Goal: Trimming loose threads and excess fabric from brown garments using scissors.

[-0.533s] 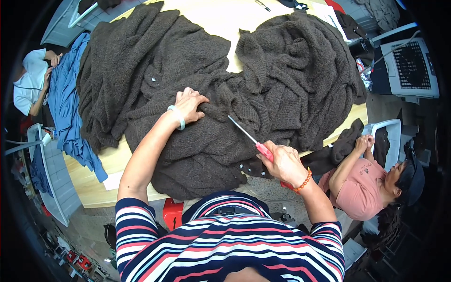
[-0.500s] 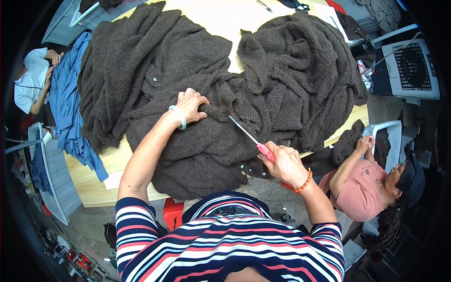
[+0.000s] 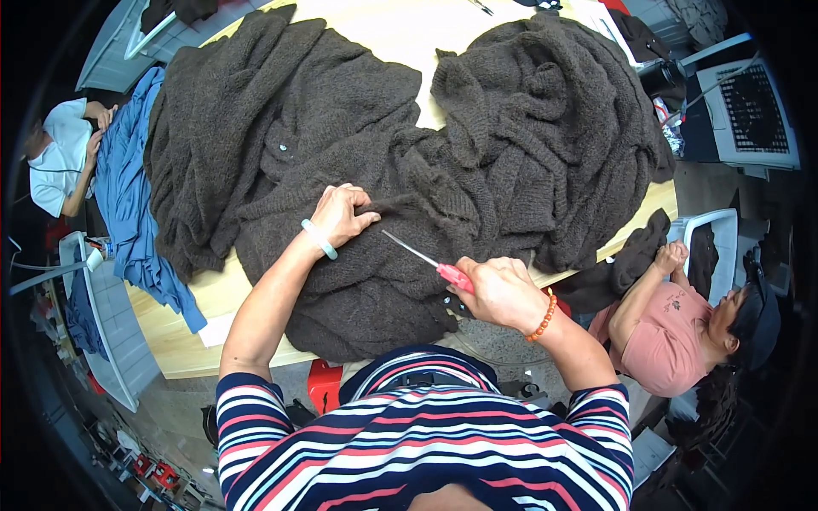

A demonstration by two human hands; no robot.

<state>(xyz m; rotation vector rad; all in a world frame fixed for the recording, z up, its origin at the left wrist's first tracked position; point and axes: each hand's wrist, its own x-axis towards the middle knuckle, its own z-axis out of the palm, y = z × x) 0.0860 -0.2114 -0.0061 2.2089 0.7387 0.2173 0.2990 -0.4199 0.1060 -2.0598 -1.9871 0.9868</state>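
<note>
A large heap of dark brown knitted garment [image 3: 358, 281] lies in thick folds across the table in front of me. My left hand [image 3: 341, 215], with a pale bangle at its wrist, pinches a fold of this knit between thumb and fingers. In my right hand [image 3: 504, 294] is a hand tool with a red handle [image 3: 455, 278] and a long thin metal shaft [image 3: 407, 247]. Its tip points up and left, just short of my left thumb, over the knit. The exact kind of tool cannot be made out.
More dark brown knit [image 3: 562, 128] is piled at the right. Blue cloth [image 3: 128, 170] drapes over the left edge of the pale wooden table [image 3: 166, 328], by a co-worker in white [image 3: 64, 157]. Another person in pink [image 3: 665, 336] sits at the right beside a white bin [image 3: 724, 234].
My right hand and the red-handled tool have moved left and slightly down, bringing the tip nearer my left hand. My left hand has shifted slightly down, and the pinched knit has changed shape.
</note>
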